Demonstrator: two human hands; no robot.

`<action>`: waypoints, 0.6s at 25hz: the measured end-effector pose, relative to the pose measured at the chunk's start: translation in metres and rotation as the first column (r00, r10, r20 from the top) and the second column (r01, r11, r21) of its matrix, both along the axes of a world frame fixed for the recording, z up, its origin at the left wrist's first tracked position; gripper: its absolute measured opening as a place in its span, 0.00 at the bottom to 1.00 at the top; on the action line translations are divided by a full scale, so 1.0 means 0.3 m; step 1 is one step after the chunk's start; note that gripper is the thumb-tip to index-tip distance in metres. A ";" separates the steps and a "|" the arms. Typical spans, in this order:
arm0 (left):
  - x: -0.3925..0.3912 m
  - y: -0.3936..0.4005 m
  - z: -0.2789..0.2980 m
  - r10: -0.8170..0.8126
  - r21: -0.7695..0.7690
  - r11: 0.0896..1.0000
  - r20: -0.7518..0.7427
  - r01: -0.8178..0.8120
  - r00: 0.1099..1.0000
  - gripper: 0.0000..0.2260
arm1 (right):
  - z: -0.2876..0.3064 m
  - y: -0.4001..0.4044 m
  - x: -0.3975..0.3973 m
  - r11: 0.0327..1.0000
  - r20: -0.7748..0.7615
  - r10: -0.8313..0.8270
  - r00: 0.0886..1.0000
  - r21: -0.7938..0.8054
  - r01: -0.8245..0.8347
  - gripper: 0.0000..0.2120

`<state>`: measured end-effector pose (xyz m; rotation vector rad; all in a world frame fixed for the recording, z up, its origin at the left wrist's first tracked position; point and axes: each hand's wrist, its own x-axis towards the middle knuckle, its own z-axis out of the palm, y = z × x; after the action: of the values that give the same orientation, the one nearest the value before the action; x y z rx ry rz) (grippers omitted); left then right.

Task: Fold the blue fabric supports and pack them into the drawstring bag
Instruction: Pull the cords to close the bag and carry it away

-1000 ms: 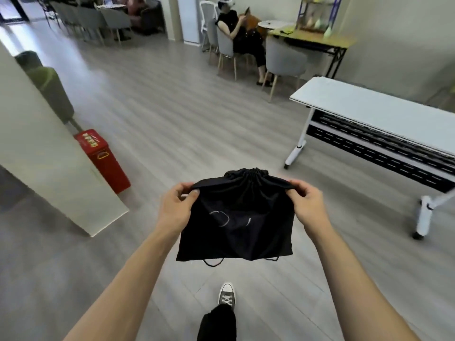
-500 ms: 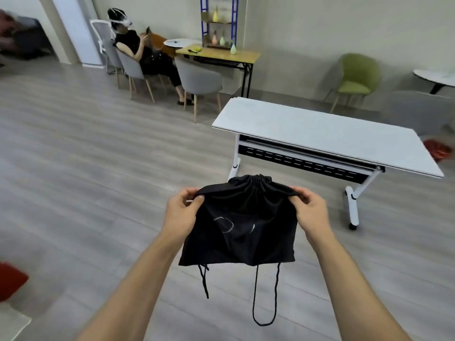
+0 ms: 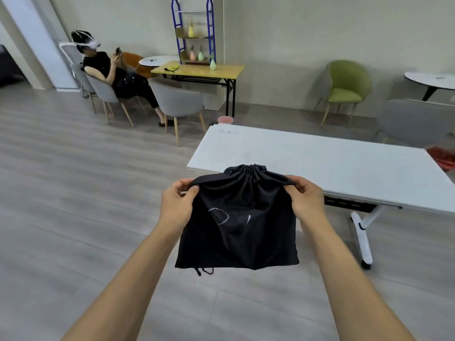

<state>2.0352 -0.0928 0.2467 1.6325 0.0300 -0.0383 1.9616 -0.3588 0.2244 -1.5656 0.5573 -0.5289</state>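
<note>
A black drawstring bag [image 3: 237, 222] hangs in front of me at chest height, its mouth cinched into a bunched neck at the top. My left hand [image 3: 177, 201] pinches the bag's upper left corner and my right hand [image 3: 305, 200] pinches its upper right corner. The bag's body looks flat with white markings on the front, and a bit of cord peeks out under its lower left edge. No blue fabric supports show anywhere; what is inside the bag is hidden.
A long white table [image 3: 320, 163] on wheeled legs stands just beyond the bag, to the right. A person sits on a grey chair [image 3: 177, 104] at the back left by a yellow table [image 3: 199, 70]. A green chair [image 3: 347, 87] stands against the far wall.
The view has swung right and closer to the white table. The long cords that dangled below the bag are now tucked up under its lower edge. Both hands keep their grip.
</note>
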 end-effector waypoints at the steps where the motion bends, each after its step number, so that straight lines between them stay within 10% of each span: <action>1: 0.083 -0.047 0.016 0.007 -0.009 1.000 0.008 -0.007 1.000 0.08 | 0.023 -0.041 0.084 1.000 0.003 0.019 1.000 -0.011 -0.019 0.09; 15: 1.260 -0.631 0.293 -0.056 -0.168 0.981 0.231 0.096 0.971 0.06 | 0.426 -0.568 1.230 0.980 0.348 -0.167 0.922 -0.046 0.195 0.12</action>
<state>2.4132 -0.2820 0.3347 1.4498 -0.2057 0.0833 2.3305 -0.5293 0.3521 -1.4597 0.4178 -0.9551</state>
